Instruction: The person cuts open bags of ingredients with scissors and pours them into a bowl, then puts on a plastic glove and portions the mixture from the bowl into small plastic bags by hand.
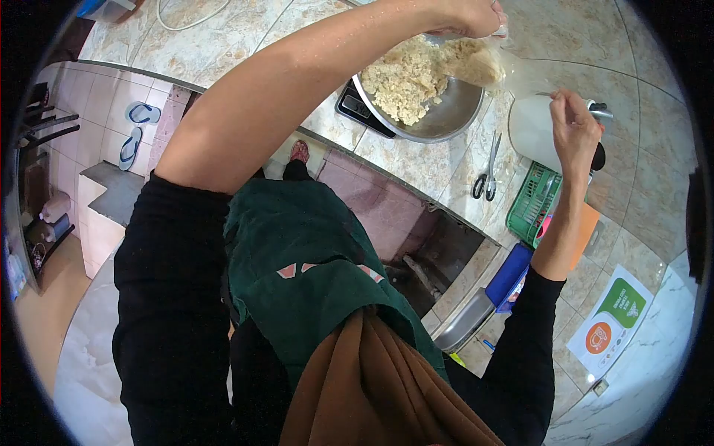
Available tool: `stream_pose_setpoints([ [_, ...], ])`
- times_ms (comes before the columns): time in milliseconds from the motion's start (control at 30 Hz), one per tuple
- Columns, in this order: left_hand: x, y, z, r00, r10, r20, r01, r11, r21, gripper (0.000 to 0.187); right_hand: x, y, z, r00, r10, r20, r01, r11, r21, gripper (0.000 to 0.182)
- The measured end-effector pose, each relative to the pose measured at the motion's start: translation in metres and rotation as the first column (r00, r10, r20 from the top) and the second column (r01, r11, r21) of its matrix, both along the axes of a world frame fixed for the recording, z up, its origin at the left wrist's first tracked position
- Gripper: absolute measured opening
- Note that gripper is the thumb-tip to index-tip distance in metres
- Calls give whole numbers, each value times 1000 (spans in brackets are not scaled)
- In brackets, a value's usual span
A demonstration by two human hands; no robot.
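Note:
A clear plastic bag [474, 62] with pale yellow crumbly food in it lies tilted over the rim of a metal bowl [462, 111]. My left hand [476, 18] is closed on the bag's upper end, partly cut off by the frame's top edge. With fingers pinched, my right hand [575, 126] holds the bag's thin, see-through far side. More of the same crumbly food [405, 80] fills much of the bowl. Under the bowl sits a black digital kitchen scale [363, 111], its display partly covered.
Black-handled scissors [487, 178] lie on the tiled counter [416, 167], right of the bowl. A whitish container [532, 130] and a green plastic basket [532, 199] stand near my right forearm. Beyond are a blue box [509, 275], a metal tray [465, 324] and a printed sheet [611, 321].

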State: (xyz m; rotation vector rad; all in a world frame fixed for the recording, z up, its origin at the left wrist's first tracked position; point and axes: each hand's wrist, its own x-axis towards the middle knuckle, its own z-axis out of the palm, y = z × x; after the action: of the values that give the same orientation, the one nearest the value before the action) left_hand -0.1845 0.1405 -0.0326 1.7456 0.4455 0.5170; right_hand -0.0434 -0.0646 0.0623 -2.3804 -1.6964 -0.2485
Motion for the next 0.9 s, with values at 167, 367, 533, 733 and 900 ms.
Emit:
stream_pose_setpoints([
  [167, 5, 1, -9, 1000, 23, -14, -22, 997, 74, 23, 8, 4, -5, 997, 77, -3, -77, 994, 79, 16],
  [367, 11, 9, -21, 999, -1, -36, 17, 895, 446, 23, 5, 3, -5, 999, 40, -30, -38, 998, 47, 15],
  [533, -16, -2, 9, 999, -2, -38, -2, 993, -118, 25, 6, 5, -6, 997, 70, -45, -67, 995, 70, 15],
  [733, -12, -1, 6, 998, 56, 37, -49, 986, -158, 24, 2, 10, -6, 997, 22, -70, -15, 995, 102, 17],
  [900, -10, 5, -3, 999, 3, 39, 0, 997, -76, 24, 3, 6, -9, 999, 24, -43, -19, 994, 107, 18],
])
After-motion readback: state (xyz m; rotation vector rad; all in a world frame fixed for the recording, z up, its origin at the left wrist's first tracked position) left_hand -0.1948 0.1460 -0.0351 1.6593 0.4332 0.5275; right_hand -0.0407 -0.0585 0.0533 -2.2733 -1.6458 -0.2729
